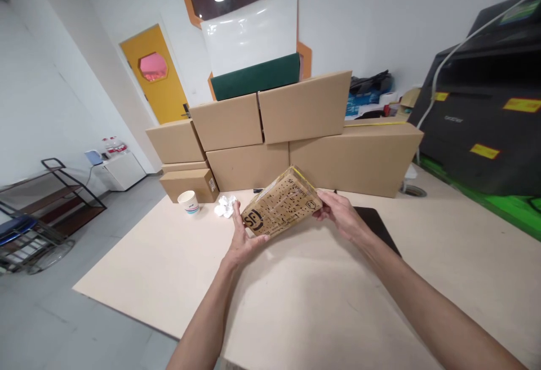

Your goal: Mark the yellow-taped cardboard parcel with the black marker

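A small brown cardboard box (282,205), printed with black lettering and dark specks, is held tilted above the table (296,302). My left hand (243,238) grips its lower left corner, the thumb along the bottom edge and the fingers up the left side. At the box's right end, my right hand (338,212) has its fingers closed on the edge, some of them hidden behind it. Yellow tape runs along the top right edge of the box. Just behind my right forearm lies a flat black item (376,226), partly covered by the arm.
Behind the held box, several large plain cartons (249,167) form a stacked wall. A paper cup (188,202) and crumpled white tissue (226,206) stand left of it. At the right is a big black printer (477,99); a tape roll (413,190) lies nearby.
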A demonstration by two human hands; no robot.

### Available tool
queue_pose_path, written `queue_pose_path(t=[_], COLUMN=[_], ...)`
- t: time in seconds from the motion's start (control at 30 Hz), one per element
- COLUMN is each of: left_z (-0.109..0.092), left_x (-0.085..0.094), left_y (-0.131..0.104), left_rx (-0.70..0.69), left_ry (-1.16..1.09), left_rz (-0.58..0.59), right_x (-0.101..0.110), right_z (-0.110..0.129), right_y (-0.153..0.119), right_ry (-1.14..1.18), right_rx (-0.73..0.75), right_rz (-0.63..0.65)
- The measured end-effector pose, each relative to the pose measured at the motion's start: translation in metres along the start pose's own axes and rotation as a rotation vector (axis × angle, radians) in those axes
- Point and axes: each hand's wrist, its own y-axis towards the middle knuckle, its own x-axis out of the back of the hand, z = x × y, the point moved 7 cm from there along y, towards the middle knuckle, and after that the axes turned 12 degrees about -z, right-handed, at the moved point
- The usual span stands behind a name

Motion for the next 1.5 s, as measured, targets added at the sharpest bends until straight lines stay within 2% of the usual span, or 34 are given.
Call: queue_pose_path(t=[0.27,0.53,0.8,1.0,1.2,1.5], left_z=[-0.016,-0.021,-0.014,-0.017,-0.037,-0.025], left_x=[0.0,-0.004,-0.008,-0.008,0.0,-0.002], left_y=[-0.004,-0.004,-0.007,-0.008,-0.009,-0.005], left_rx=[-0.242,-0.22,-0.2,-0.184,-0.181,0.036], left_ry=[0.147,0.268,0.364,0.257,0.005,-0.122], left_rz=[-0.058,-0.059,-0.159,-0.269,-0.344,-0.257], right_x=[-0.002,-0.013,-0.022,-0.028,-0.035,-0.015], right_z=[-0.01,-0.012,-0.01,-0.009,-0.001,0.024], right_y=[0.0,-0.013,-0.024,-0.029,-0.037,-0.029], right_ry=[0.025,0.093,0.125,0.114,0.102,0.09], right_rx=[-0.027,-0.125,-0.136,-0.11,-0.055,0.043], right_rz=[0.034,0.086,0.11,0.16,0.224,0.087])
